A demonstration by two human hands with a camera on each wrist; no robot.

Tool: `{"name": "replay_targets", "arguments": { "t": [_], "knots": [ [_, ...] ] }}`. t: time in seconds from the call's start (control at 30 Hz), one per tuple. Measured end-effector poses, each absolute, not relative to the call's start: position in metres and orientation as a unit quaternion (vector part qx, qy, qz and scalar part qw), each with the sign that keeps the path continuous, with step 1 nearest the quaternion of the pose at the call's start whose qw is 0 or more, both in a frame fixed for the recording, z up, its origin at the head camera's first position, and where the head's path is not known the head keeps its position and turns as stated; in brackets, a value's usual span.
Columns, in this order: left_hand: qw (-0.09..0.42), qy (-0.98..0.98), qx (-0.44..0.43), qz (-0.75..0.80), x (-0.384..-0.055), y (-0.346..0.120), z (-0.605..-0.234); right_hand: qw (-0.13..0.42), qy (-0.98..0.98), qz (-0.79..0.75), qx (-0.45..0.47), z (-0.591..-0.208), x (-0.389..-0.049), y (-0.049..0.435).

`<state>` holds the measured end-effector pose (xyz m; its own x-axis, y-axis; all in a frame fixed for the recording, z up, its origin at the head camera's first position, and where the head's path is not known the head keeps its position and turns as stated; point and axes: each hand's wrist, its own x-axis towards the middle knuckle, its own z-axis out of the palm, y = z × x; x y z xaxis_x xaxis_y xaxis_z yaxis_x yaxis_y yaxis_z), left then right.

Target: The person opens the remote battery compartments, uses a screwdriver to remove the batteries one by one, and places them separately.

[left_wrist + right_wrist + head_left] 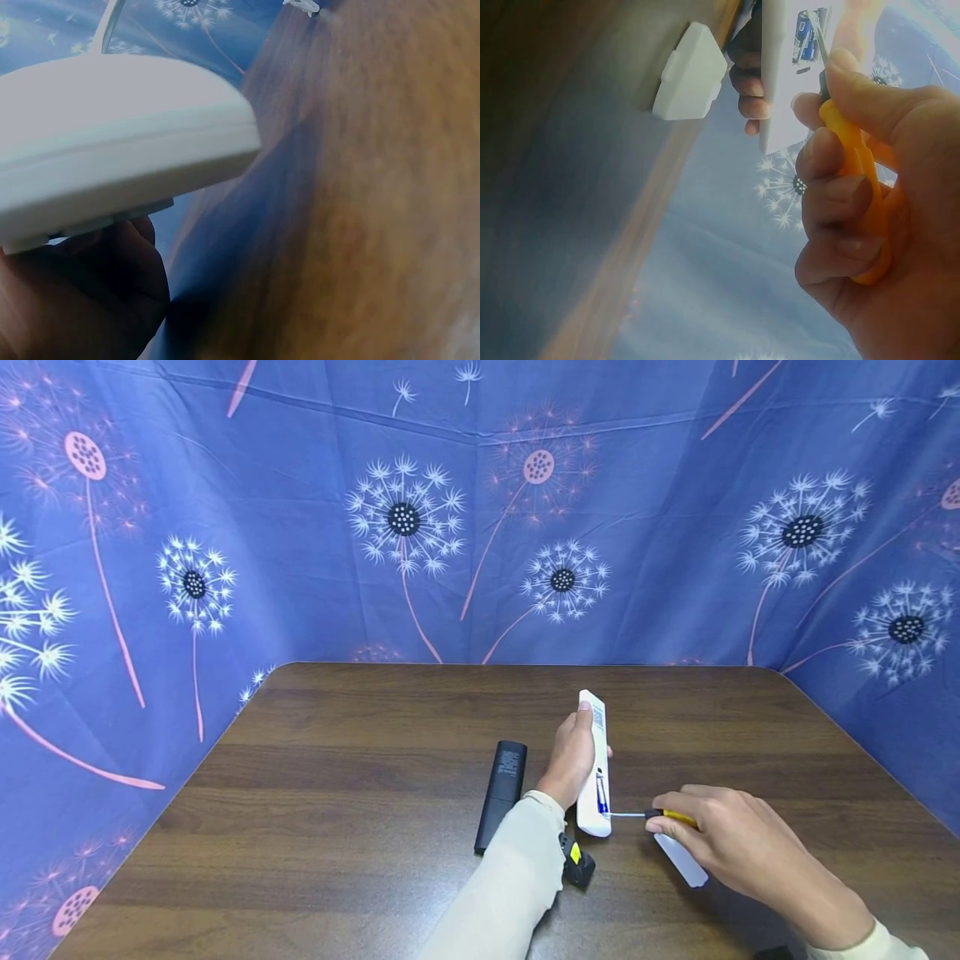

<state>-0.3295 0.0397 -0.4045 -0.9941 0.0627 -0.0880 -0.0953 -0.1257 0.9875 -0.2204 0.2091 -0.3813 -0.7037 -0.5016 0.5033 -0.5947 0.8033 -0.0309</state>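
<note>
My left hand (572, 758) grips a white remote control (592, 825), thumb along its upper part and fingers wrapped behind. Its battery compartment faces me uncovered, with blue-and-silver batteries (807, 37) inside. A yellow-handled screwdriver (874, 217) is wrapped in the curled fingers of my right hand (738, 839). The thin metal shaft (628, 815) reaches leftward to the lower end of that compartment; whether the tip touches a battery, I cannot tell. Below the right hand a white battery cover (684, 863) lies on the table. In the left wrist view the remote's end (127, 112) looms close.
A black remote control (502, 789) lies on the brown wooden table (337, 777), just left of my left forearm. A small black device with a yellow mark (576, 858) sits at my left wrist. Behind the table hangs a blue dandelion-print cloth (300, 485).
</note>
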Motion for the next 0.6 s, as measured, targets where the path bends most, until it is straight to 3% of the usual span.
{"name": "replay_targets", "arguments": {
  "t": [0.6],
  "knots": [
    [0.054,0.659,-0.022,0.75,-0.3312,0.0396,-0.405,0.243,-0.915,0.114,0.3,-0.3777,-0.2187,0.211]
  ]
}}
